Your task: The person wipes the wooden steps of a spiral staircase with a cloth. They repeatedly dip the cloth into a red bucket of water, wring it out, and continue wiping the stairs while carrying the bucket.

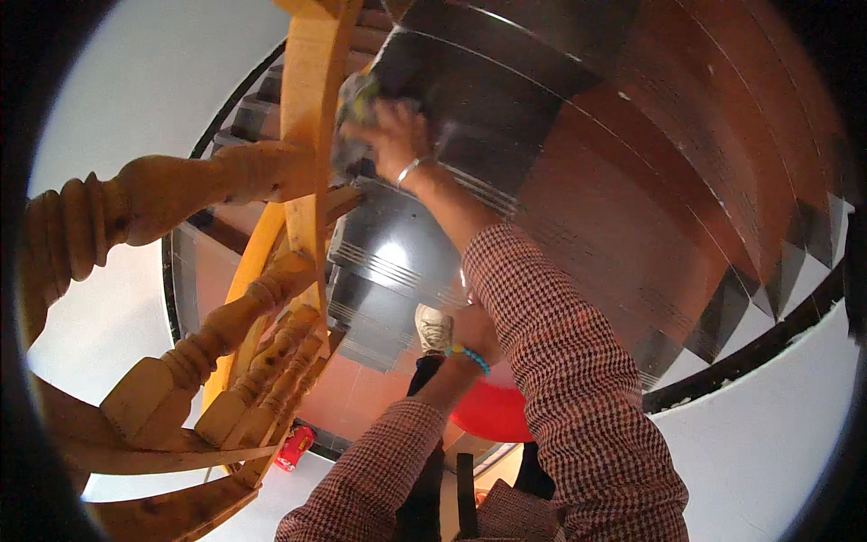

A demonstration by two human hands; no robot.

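My right hand [399, 139], blurred, with a silver bracelet at the wrist, is on a grey cloth [353, 122] with yellow-green marks. The cloth lies at the end of a dark stair tread [460, 95], beside a wooden balustrade rail [303, 101]. Lower down, my left hand [476, 330], wearing a turquoise bead bracelet, is near a red plastic basin [494, 410]. My right sleeve partly covers that hand, and its fingers are hard to make out. A narrow shiny thing shows just above it, too unclear to name.
Turned wooden balusters [196, 183] stand along the left. Dark and reddish-brown stair treads [609, 196] curve to the right, towards a white wall [752, 433] with a black skirting. Below are a light shoe [433, 328] on a step and a red can [294, 447] by the balustrade's foot.
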